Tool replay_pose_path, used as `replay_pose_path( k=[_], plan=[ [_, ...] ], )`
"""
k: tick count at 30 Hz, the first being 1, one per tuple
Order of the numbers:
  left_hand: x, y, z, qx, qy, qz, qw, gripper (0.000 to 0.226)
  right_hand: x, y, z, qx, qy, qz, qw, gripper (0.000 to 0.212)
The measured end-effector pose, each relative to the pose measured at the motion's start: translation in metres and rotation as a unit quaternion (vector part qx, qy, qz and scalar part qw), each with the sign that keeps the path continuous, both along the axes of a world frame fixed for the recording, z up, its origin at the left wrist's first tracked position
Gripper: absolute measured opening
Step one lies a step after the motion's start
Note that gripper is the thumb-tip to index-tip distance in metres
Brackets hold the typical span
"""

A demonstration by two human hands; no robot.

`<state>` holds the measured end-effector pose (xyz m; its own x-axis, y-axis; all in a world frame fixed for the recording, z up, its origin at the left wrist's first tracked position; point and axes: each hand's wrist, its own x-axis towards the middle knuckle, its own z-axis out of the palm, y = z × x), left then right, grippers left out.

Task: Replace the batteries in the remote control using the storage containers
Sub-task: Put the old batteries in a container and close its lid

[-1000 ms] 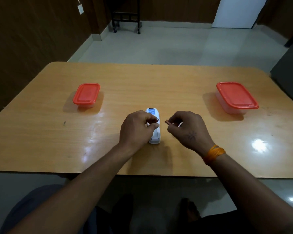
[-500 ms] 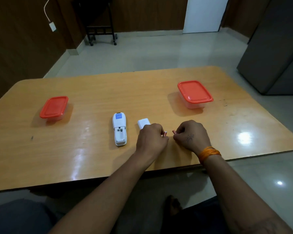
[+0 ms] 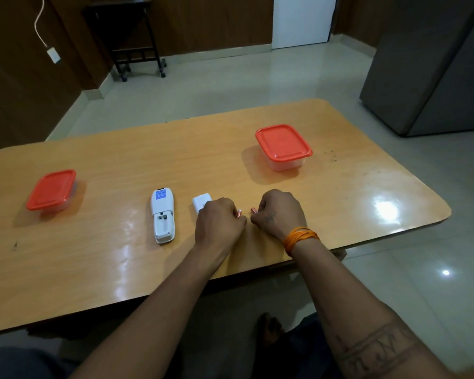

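Note:
A white remote control [image 3: 162, 214] lies face down on the wooden table [image 3: 121, 165], its battery bay open and bare. Its white cover [image 3: 200, 201] lies just right of it, partly hidden by my left hand [image 3: 219, 224]. That hand is closed on a small copper-tipped battery [image 3: 239, 213]. My right hand [image 3: 278, 213], with an orange wrist thread, is closed on a second battery [image 3: 254, 210]. The two tips nearly meet. A red-lidded container [image 3: 51, 190] stands at the left, another red-lidded container [image 3: 283, 146] beyond my right hand.
The table's near edge runs under my forearms and its rounded right corner is close to my right hand. On the floor stand a grey cabinet [image 3: 433, 72] at the right and a black wheeled stand [image 3: 132, 42] at the back.
A second ago my left hand was on the remote with my right beside it. Both hands now sit right of the remote, each holding a battery; the cover lies on the table. The view swung right.

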<state>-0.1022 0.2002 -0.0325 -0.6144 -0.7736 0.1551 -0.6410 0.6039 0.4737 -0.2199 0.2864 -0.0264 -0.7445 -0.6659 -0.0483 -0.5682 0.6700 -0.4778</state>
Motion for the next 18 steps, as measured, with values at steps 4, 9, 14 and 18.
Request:
replay_pose_path(
  k=[4, 9, 14, 18],
  plan=[
    [0.002, 0.001, 0.003, 0.004, 0.011, -0.004, 1.0, 0.025, 0.0, 0.0, 0.0, 0.001, 0.003, 0.003, 1.0, 0.032],
    [0.007, -0.002, 0.003, 0.004, 0.017, -0.002, 1.0, 0.028, -0.005, 0.002, 0.009, -0.015, -0.005, -0.01, 1.0, 0.033],
    [0.005, -0.001, 0.01, -0.009, 0.063, -0.011, 0.998, 0.024, -0.019, 0.002, 0.014, -0.056, -0.003, -0.05, 0.997, 0.035],
    [-0.013, -0.003, 0.013, 0.025, 0.127, -0.034, 0.991, 0.02, -0.038, 0.006, 0.011, -0.143, 0.015, -0.098, 0.985, 0.029]
  ],
)
